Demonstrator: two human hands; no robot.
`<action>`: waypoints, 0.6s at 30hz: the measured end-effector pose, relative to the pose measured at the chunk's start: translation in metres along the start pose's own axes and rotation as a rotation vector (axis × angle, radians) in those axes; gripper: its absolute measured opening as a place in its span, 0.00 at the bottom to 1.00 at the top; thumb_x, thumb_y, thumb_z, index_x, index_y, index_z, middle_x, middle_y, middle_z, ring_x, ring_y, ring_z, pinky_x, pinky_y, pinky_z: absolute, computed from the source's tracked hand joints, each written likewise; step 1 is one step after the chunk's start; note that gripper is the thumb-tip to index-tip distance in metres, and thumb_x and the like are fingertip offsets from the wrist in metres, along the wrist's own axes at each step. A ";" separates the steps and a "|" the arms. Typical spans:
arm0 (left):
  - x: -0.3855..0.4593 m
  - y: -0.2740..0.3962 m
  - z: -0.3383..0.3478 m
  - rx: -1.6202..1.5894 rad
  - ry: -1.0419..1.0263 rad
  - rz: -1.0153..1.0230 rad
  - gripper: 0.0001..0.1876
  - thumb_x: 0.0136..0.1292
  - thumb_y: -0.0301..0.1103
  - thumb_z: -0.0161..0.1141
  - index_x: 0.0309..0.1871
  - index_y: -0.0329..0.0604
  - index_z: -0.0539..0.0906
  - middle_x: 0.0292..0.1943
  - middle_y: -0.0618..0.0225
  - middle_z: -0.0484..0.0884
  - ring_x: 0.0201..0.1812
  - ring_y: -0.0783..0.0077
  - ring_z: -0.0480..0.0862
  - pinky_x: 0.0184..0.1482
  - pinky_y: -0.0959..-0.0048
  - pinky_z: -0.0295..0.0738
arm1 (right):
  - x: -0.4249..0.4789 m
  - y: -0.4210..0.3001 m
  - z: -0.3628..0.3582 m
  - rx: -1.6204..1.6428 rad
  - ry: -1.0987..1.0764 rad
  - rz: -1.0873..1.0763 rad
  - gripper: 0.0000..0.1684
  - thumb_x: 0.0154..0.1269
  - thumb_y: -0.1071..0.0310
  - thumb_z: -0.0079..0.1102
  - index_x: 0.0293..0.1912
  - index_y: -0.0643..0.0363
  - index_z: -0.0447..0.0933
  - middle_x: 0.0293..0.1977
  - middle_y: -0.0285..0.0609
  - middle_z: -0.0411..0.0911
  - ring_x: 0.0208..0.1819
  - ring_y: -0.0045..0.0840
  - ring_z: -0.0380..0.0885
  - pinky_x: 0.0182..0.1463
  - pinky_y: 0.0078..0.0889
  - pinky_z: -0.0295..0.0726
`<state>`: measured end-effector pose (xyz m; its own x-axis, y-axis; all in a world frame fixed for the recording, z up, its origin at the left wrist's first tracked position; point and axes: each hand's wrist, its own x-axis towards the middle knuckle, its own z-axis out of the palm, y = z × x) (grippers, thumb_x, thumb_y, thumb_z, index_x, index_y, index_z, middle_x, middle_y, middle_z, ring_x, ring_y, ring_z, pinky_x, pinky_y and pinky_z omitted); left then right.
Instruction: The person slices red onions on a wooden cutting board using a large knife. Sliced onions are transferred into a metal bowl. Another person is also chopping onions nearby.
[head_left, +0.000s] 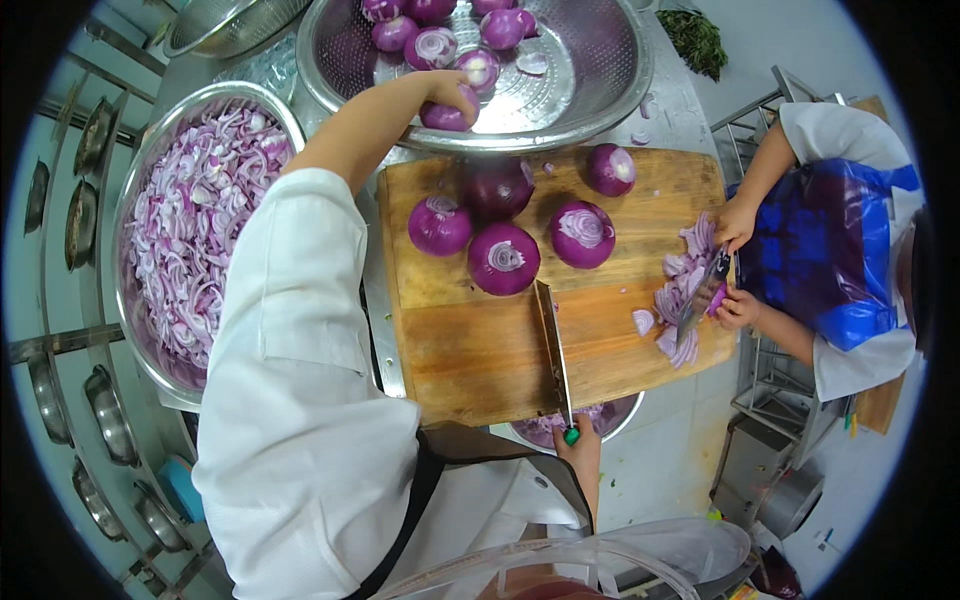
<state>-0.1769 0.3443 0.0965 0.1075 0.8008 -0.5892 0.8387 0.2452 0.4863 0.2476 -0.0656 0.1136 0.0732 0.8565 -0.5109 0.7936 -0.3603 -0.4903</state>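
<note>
At the near rim of a perforated metal basin (559, 139), my left hand (448, 88) has its fingers around a peeled red onion (448, 117). More red onions (431, 48) lie inside that basin. My right hand (581, 450) grips the green handle of a kitchen knife (559, 352), whose blade rests across the wooden cutting board (465, 352). Several whole peeled onions stand on the board's far half, among them one (504, 258) by the blade's tip, a darker one (499, 187) behind it and another (583, 234) to its right.
A co-worker's hands (739, 225) slice onion at the board's right end with a second knife (701, 300), beside a pile of onion slices (679, 281). Left of my arm stands a metal bowl (127, 300) full of sliced onion. Another bowl (634, 412) sits below the board's near edge.
</note>
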 end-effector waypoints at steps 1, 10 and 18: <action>-0.003 -0.004 -0.007 -0.225 0.069 0.024 0.47 0.38 0.48 0.73 0.65 0.51 0.64 0.60 0.56 0.68 0.56 0.51 0.74 0.45 0.48 0.77 | 0.000 -0.001 0.000 -0.007 0.005 -0.015 0.17 0.53 0.65 0.67 0.40 0.62 0.73 0.25 0.57 0.77 0.30 0.49 0.78 0.34 0.42 0.75; -0.108 0.057 -0.009 -1.731 -0.248 0.757 0.36 0.61 0.60 0.53 0.66 0.47 0.63 0.63 0.52 0.68 0.63 0.45 0.68 0.61 0.42 0.63 | -0.005 0.002 0.007 0.035 0.023 -0.025 0.21 0.53 0.65 0.65 0.46 0.63 0.74 0.35 0.57 0.79 0.39 0.50 0.79 0.41 0.41 0.76; -0.224 0.050 0.121 -1.265 0.000 0.744 0.42 0.51 0.40 0.67 0.68 0.47 0.58 0.61 0.58 0.69 0.61 0.56 0.70 0.62 0.52 0.66 | -0.001 0.026 0.011 0.198 0.148 -0.250 0.21 0.55 0.63 0.65 0.45 0.66 0.74 0.35 0.60 0.78 0.40 0.52 0.78 0.41 0.41 0.75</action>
<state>-0.0946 0.1106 0.1743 0.2961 0.9541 0.0446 -0.4258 0.0900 0.9003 0.2614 -0.0794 0.0935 -0.0103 0.9662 -0.2575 0.6667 -0.1853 -0.7219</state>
